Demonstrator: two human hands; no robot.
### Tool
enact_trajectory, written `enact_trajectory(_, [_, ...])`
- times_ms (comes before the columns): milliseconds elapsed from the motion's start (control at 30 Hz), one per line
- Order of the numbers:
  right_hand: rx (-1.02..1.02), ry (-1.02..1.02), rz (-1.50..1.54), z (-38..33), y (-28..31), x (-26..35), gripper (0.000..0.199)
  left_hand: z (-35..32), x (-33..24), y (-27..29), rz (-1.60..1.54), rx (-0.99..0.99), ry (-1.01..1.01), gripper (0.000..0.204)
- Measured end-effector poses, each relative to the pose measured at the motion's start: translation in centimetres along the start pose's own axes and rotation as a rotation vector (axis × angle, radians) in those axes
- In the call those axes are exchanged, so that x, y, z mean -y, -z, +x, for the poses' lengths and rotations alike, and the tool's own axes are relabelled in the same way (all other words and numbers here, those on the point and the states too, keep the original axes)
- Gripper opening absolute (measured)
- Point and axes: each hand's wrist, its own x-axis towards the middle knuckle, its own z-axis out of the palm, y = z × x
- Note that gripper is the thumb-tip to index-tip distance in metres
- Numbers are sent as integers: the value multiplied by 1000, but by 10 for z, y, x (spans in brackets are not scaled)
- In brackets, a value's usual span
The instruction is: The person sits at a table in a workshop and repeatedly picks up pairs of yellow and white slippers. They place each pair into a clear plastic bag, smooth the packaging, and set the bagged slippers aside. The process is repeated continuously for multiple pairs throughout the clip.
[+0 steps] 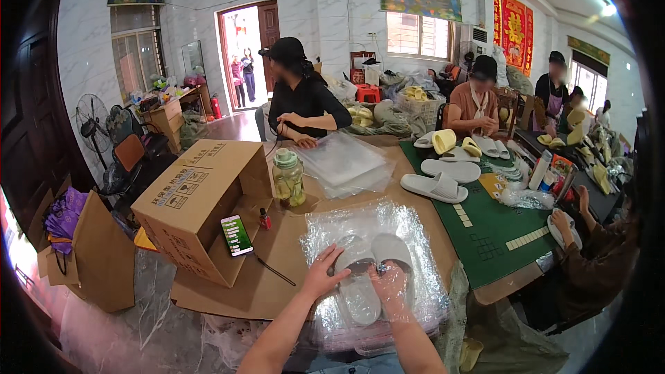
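Observation:
A pair of grey slide slippers lies side by side on a pile of clear plastic bags [426, 291] in front of me. My left hand [325, 273] rests at the left slipper [361, 301], its fingers spread and the tips near the strap. My right hand [390, 289] is closed at the strap of the right slipper [391, 246]. Shiny plastic film seems to lie over this hand and the slippers; how far it reaches is hard to make out.
An open cardboard box [187, 201] stands left, with a phone [237, 235], a small red bottle [264, 219] and a green-lidded jar [288, 180] beside it. Flat plastic sheets [343, 159] lie beyond. More grey slippers [435, 187] lie on a green mat [485, 263]. Several people sit around.

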Motion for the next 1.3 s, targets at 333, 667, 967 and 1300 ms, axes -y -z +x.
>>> enact_trajectory(333, [-14,17,33,0,1,0,47,0,1,-1,-17,6,-18,73])
enact_trajectory(667, [-55,23,32,-3,6,7,46,-1,-1,1,-29,23,26,73])
enact_trajectory(967, [-44,26,-29,-1,-3,-2,51,0,1,0,-22,11,2,74])
enact_trajectory(1300, [14,-26,-34,0,-3,-3,54,-1,-3,2,-44,7,13,73])
